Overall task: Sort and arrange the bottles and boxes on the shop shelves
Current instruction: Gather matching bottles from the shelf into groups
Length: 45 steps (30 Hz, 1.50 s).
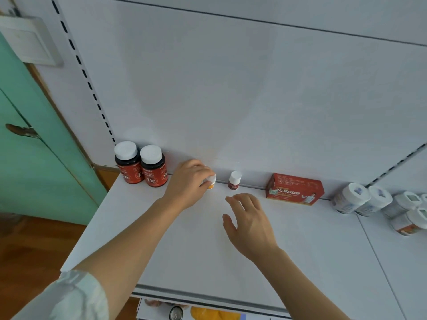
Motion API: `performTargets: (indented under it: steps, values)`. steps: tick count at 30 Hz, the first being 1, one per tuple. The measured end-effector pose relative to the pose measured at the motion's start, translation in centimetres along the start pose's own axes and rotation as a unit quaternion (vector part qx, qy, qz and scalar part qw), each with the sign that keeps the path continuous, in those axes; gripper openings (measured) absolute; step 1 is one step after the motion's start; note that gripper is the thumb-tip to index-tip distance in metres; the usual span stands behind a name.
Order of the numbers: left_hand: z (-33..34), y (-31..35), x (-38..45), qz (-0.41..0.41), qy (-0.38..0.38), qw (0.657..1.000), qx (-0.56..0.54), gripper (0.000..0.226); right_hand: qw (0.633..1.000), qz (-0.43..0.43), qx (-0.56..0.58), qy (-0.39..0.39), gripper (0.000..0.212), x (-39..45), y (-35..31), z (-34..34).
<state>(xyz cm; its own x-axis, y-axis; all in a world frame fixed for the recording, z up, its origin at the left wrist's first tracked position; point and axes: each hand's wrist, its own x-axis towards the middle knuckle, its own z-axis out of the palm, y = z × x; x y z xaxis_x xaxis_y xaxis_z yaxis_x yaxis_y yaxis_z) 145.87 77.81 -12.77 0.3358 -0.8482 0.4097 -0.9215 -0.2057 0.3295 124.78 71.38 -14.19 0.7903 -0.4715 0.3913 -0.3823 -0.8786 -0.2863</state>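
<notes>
On the white shelf [189,250], my left hand [188,183] grips a small white-capped bottle with an orange label [211,182] near the back wall. Just right of it stands a small red bottle with a white cap [234,180]. My right hand [248,221] hovers over the shelf in front of that bottle, fingers spread and holding nothing. Two large dark bottles with red "Fe" labels [141,166] stand at the back left. A red box [294,189] lies at the back, to the right.
Several white bottles [360,199] crowd the neighbouring shelf section at the far right. A green door [34,158] and wooden floor lie to the left. Below the shelf's front edge, items on a lower shelf [196,312] show partly.
</notes>
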Motion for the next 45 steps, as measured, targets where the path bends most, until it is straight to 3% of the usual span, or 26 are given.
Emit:
performTargets:
  steps: [11, 21, 29, 45]
  values:
    - [1.4, -1.9, 0.3, 0.058, 0.031, 0.997, 0.037, 0.015, 1.0, 0.008, -0.002, -0.011, 0.038, 1.5, 0.5, 1.4]
    - [1.8, -2.2, 0.6, 0.064, 0.053, 0.994, 0.071, 0.012, 0.999, 0.021, -0.005, -0.029, 0.04, 2.4, 0.7, 1.5]
    - [1.2, -1.2, 0.0, 0.014, 0.036, 0.998, 0.041, 0.025, 0.999, 0.027, -0.035, -0.031, 0.042, 2.7, 0.4, 0.8]
    - [-1.5, 6.6, -3.0, 0.045, 0.044, 0.998, 0.027, 0.046, 0.985, 0.108, -0.125, -0.051, 0.059, -1.6, 0.8, -4.5]
